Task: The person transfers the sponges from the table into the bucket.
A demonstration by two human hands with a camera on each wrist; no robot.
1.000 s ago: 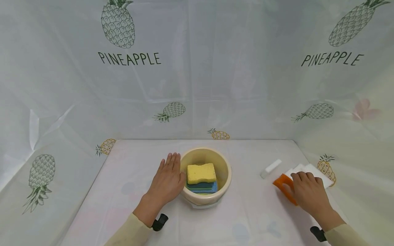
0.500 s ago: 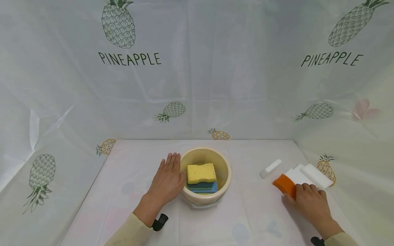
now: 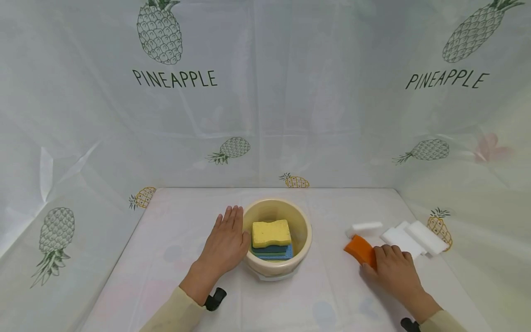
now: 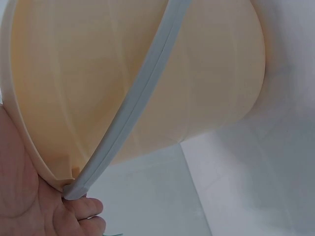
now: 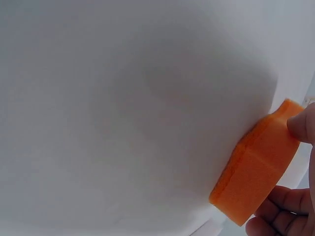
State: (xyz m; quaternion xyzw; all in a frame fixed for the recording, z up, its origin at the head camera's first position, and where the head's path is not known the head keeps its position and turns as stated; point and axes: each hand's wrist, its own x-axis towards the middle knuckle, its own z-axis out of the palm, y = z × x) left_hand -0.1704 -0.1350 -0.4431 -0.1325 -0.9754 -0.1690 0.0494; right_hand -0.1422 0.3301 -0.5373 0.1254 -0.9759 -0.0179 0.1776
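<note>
A cream bucket [image 3: 306, 246] with a grey handle [image 4: 133, 108] stands mid-table. On top inside it lies a yellow sponge [image 3: 271, 234], over green and blue sponges [image 3: 286, 252]. My left hand [image 3: 226, 242] rests flat with straight fingers against the bucket's left rim. To the right, my right hand [image 3: 394, 269] pinches an orange sponge [image 5: 253, 169] between thumb and fingers, low over the table. A small white block [image 3: 366, 227] lies just behind the orange sponge, at its far edge in the head view.
Several white sponge-like blocks [image 3: 400, 242] lie overlapping at the right side of the table, beyond my right hand. A pineapple-print sheet [image 3: 332, 115] hangs around the back and sides of the table [image 3: 166, 240].
My right hand has drawn the orange sponge left, away from the white blocks, its broad face now showing. The small white block has turned and shifted slightly left. My left hand stays put.
</note>
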